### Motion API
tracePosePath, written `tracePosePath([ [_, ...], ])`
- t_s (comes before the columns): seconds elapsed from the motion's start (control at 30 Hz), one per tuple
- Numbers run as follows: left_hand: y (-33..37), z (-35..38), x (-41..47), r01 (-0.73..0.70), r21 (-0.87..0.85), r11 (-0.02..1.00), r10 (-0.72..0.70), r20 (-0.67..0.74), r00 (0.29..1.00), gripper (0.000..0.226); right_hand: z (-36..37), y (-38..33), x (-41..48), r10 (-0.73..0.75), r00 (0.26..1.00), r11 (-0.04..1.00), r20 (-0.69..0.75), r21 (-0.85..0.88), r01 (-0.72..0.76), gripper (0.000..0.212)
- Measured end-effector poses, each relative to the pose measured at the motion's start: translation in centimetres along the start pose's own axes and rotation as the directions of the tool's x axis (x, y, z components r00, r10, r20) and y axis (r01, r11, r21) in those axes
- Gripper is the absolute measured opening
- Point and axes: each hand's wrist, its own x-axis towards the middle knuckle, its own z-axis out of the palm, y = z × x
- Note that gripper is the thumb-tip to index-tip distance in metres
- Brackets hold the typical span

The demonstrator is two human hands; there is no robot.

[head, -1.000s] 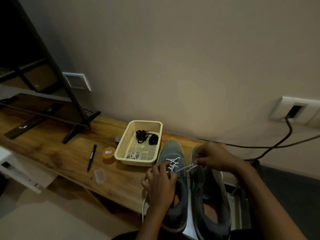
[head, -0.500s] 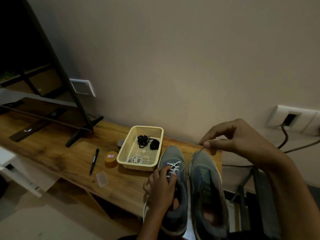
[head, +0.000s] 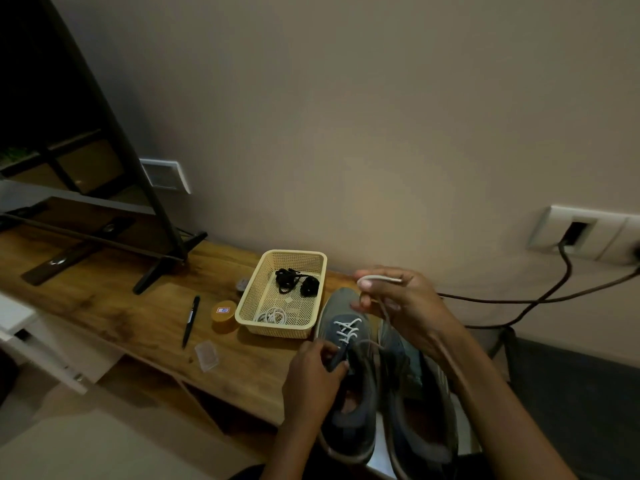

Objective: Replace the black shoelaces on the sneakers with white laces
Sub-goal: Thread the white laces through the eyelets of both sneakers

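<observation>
Left hand [head: 313, 372]: just in front of the basket [head: 277, 332], fingers curled on the lacing edge of the laced sneaker [head: 349, 434], holding it steady.
Laced sneaker: it lies on the bench [head: 121, 306], toe close to the basket's right side. The lower eyelets carry white crossings, the upper ones look bare.
Second sneaker [head: 415, 427]: on the far side of the laced sneaker from the basket, side by side with it. I see no lace on it, but the light is dim.
White lace [head: 346, 330]: threaded through the lower rows, and one free end rises to the right hand.
Right hand [head: 401, 303]: lifted above the sneaker toes, right of the basket, pinching the lace end between thumb and fingertips.
Basket: it stands on the bench, close beside the laced sneaker's toe.
Spare white lace [head: 273, 316]: coiled in the near part of the basket.
Black laces [head: 296, 282]: two dark bundles in the far part of the basket – out of both sneakers, as I judge.
Left of the basket: an orange tin [head: 224, 315], then a pen [head: 190, 320].
Behind the basket: the wall, with a socket [head: 581, 233] far to the right and a cable [head: 519, 301] hanging from it.
Done so far: black laces removed, and one sneaker about half laced in white.
Left to do: the upper eyelets of this sneaker, then the whole second sneaker with the spare lace – so less than half of the lacing looks finished.
</observation>
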Motion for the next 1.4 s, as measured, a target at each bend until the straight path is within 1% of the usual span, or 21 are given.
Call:
tracePosePath([
  [0.07,0.1,0.1,-0.1,-0.031,0.060,0.998,0.033,-0.044,0.998,0.015,0.0,1.0,0.1,0.019,0.999,0.962,-0.036,-0.273,-0.028,0.011],
  [0.1,0.2,0.1,-0.2,-0.038,0.065,0.997,0.042,-0.066,0.997,0.016,-0.1,1.4,0.1,0.024,0.998,0.930,-0.059,-0.366,-0.044,0.010],
  [0.17,0.1,-0.1,-0.2,-0.016,0.017,1.000,0.017,-0.096,0.995,0.014,-0.3,2.3,0.1,0.005,0.996,0.861,-0.088,-0.507,-0.050,0.012],
  [0.2,0.0,-0.2,-0.1,0.014,-0.023,1.000,-0.016,-0.102,0.995,0.013,-0.3,2.7,0.2,-0.015,0.997,0.811,-0.080,-0.584,-0.034,0.014],
  [0.27,-0.2,-0.5,0.2,0.074,-0.084,0.994,-0.082,-0.090,0.993,0.011,-0.5,3.9,0.5,-0.037,0.999,0.672,-0.022,-0.741,0.009,0.016],
  [0.33,-0.6,-0.6,0.5,0.114,-0.133,0.985,-0.124,-0.074,0.989,0.010,-0.6,5.2,0.8,-0.011,1.000,0.530,0.026,-0.848,0.028,0.013],
  [0.43,-0.9,-0.8,1.2,0.174,-0.190,0.966,-0.183,-0.032,0.983,0.008,-0.8,6.5,1.1,0.007,1.000,0.339,0.021,-0.940,0.018,0.013],
  [0.53,-1.5,-0.7,1.9,0.243,-0.262,0.934,-0.242,0.035,0.970,0.005,-0.7,7.2,0.9,0.003,1.000,0.207,0.024,-0.978,0.022,0.021],
  [0.6,-2.2,-0.5,2.3,0.275,-0.327,0.904,-0.258,0.092,0.962,0.011,-0.4,7.4,0.8,0.015,0.999,0.131,0.038,-0.991,0.036,0.024],
  [0.67,-2.8,-0.3,2.8,0.300,-0.374,0.878,-0.268,0.135,0.954,0.016,0.0,7.6,0.6,0.021,0.997,0.015,0.069,-0.998,0.068,0.023],
  [0.73,-3.0,-0.2,3.1,0.317,-0.428,0.846,-0.277,0.155,0.948,0.011,0.7,7.8,0.5,0.026,0.993,-0.119,0.115,-0.986,0.118,0.020],
  [0.8,-2.9,-0.2,3.1,0.323,-0.460,0.827,-0.274,0.171,0.946,0.010,1.1,8.1,0.6,0.051,0.988,-0.190,0.148,-0.969,0.155,0.022],
  [0.93,-2.7,-0.6,2.8,0.295,-0.449,0.843,-0.245,0.167,0.955,0.008,1.5,8.4,1.2,0.094,0.987,-0.194,0.132,-0.970,0.148,0.026],
  [1.07,-3.0,-0.6,2.8,0.244,-0.401,0.883,-0.202,0.145,0.969,0.011,1.7,8.7,1.4,0.054,0.992,-0.165,0.113,-0.979,0.121,0.030],
  [1.13,-3.0,-0.7,2.8,0.202,-0.362,0.910,-0.168,0.123,0.978,0.010,1.7,9.0,1.6,0.037,0.995,-0.130,0.094,-0.987,0.098,0.032],
  [1.2,-3.0,-0.8,2.8,0.167,-0.327,0.930,-0.136,0.114,0.984,0.014,1.6,9.2,1.8,0.034,0.996,-0.089,0.079,-0.993,0.082,0.032],
  [1.27,-2.9,-0.9,2.7,0.130,-0.302,0.944,-0.105,0.098,0.990,0.012,1.2,9.3,2.1,0.035,0.998,-0.059,0.057,-0.997,0.059,0.032],
  [1.33,-2.8,-0.8,2.6,0.075,-0.261,0.962,-0.058,0.073,0.996,0.017,0.8,9.3,2.3,0.034,0.999,-0.053,0.036,-0.998,0.038,0.031],
  [1.4,-2.5,-0.8,2.3,0.019,-0.188,0.982,-0.009,0.050,0.999,0.020,0.7,9.3,2.3,0.040,0.999,-0.072,0.037,-0.997,0.039,0.032],
])
